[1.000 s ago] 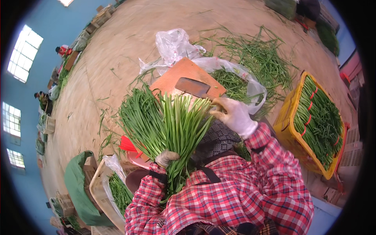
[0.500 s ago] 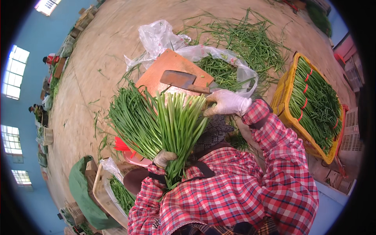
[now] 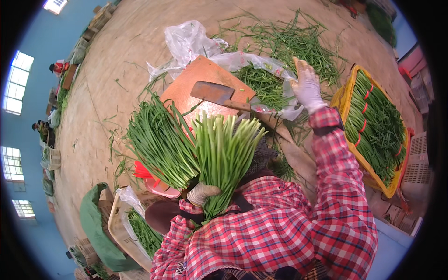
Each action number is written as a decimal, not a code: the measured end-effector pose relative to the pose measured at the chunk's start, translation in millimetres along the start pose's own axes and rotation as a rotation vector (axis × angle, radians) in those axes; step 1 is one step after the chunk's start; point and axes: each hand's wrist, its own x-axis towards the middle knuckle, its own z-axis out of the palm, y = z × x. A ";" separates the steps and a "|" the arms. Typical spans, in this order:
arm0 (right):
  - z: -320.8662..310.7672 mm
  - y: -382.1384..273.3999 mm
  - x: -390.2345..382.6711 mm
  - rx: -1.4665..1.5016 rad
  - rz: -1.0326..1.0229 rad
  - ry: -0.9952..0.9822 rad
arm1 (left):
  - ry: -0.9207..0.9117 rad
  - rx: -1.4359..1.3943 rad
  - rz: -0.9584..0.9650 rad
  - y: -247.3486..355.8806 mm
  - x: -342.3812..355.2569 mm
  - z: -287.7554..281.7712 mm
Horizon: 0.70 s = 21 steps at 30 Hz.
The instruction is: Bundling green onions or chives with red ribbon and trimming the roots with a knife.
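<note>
Cleaver blocks board; bare floor beyond.

You are in a large produce-packing shed: a bare earthen floor strewn with green stalks, a yellow crate of tied bundles, blue walls with high windows.

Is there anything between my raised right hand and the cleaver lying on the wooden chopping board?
Nothing visible blocks it. The white-gloved right hand is raised to the right of the rusty steel cleaver on the orange-brown wooden chopping board; only clear plastic sheeting with loose green stalks lies below the gap.
</note>
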 end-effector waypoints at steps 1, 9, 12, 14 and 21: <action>-2.9 2.4 -0.2 0.353 0.060 -0.093 | 0.043 0.057 0.022 0.0 -1.0 3.1; 22.5 -48.9 -36.5 0.686 0.082 -1.031 | 0.229 0.245 0.061 -1.8 1.5 36.7; 6.7 -48.5 -18.6 0.716 0.546 -0.781 | 0.301 0.355 0.103 -6.2 3.0 38.5; -14.8 -49.3 -5.7 0.947 0.396 -0.632 | 0.320 0.386 0.093 -7.6 3.3 37.0; -42.9 -95.7 -29.9 0.266 -0.363 -0.735 | 0.341 0.513 0.096 -8.9 5.7 42.4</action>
